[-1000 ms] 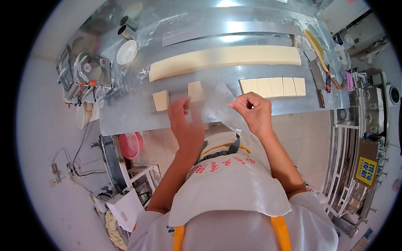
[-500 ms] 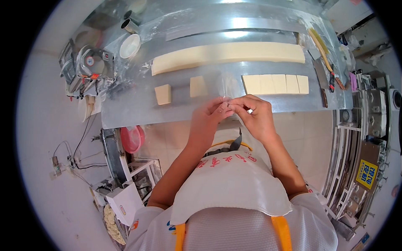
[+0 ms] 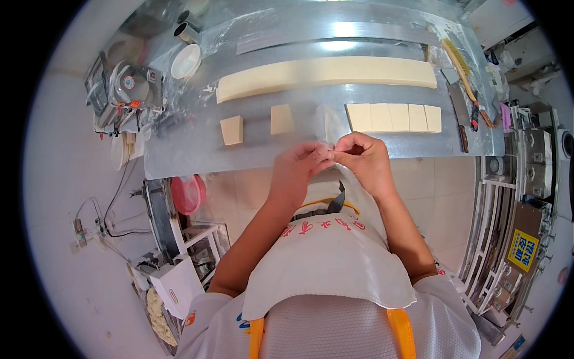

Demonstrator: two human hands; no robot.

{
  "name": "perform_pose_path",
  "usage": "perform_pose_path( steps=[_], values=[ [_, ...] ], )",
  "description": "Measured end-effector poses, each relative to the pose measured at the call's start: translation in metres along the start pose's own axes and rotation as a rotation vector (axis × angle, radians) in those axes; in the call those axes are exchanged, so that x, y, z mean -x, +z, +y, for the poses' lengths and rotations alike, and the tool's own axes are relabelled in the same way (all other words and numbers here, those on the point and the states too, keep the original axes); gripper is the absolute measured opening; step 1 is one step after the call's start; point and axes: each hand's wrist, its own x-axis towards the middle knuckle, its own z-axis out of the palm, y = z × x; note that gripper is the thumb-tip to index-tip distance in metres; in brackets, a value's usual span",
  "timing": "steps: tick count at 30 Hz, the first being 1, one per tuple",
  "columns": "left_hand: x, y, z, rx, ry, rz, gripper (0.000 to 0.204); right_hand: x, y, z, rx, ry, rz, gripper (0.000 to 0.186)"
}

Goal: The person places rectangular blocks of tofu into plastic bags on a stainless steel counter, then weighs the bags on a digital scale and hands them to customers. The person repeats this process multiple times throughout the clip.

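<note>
My left hand [image 3: 299, 167] and my right hand [image 3: 365, 164] meet at the table's front edge, fingertips pinched on a thin translucent plastic sheet or bag [image 3: 329, 122]; which of the two it is, I cannot tell. Beyond them on the steel table [image 3: 185, 158] lie two separate pale dough blocks [image 3: 232, 130] [image 3: 281, 118], several cut dough pieces [image 3: 390, 118] in a row to the right, and a long dough strip [image 3: 326, 72] behind.
A long metal bar [image 3: 293, 42] lies at the back. A white bowl [image 3: 185, 61], metal cups [image 3: 186, 34] and a machine [image 3: 128, 84] stand left. A brush [image 3: 454, 57] and broad knife [image 3: 459, 105] lie right. A pink basin [image 3: 185, 194] is below the table.
My left hand moved right to join my right hand at the plastic, its fingers pinched there. Over the last half second both hands have stayed nearly in place.
</note>
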Motion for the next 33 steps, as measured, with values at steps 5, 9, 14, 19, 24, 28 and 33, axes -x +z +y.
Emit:
perform_pose_path(
  steps=[5, 9, 14, 19, 24, 28, 33],
  values=[
    [-0.008, -0.014, -0.011, 0.166, -0.071, 0.021, 0.016, -0.008, -0.005, 0.026, -0.312, 0.063, -0.03, 0.012],
    [-0.031, -0.057, -0.032, 0.524, -0.1, 0.103, 0.01, -0.016, -0.011, 0.05, -0.977, 0.1, -0.086, 0.014],
    [-0.047, -0.137, -0.041, 0.467, -0.019, 0.132, 0.007, -0.004, -0.031, 0.077, -1.571, 0.101, -0.571, 0.015],
    [-0.047, -0.145, -0.004, -0.069, 0.226, 0.295, 0.005, -0.023, -0.013, 0.064, -0.308, 0.225, -0.451, 0.053],
    [-0.044, -0.172, 0.041, -0.108, 0.197, 0.052, 0.009, -0.08, 0.115, -0.003, 0.57, -0.011, -0.504, 0.066],
    [-0.023, -0.277, 0.053, -0.769, 0.52, 0.14, 0.02, -0.109, 0.175, -0.002, 0.828, 0.012, -0.135, 0.031],
    [-0.069, -0.466, 0.026, -0.893, 0.575, 0.727, 0.017, -0.117, 0.312, 0.06, 0.934, -0.12, -0.337, 0.05]
  ],
)
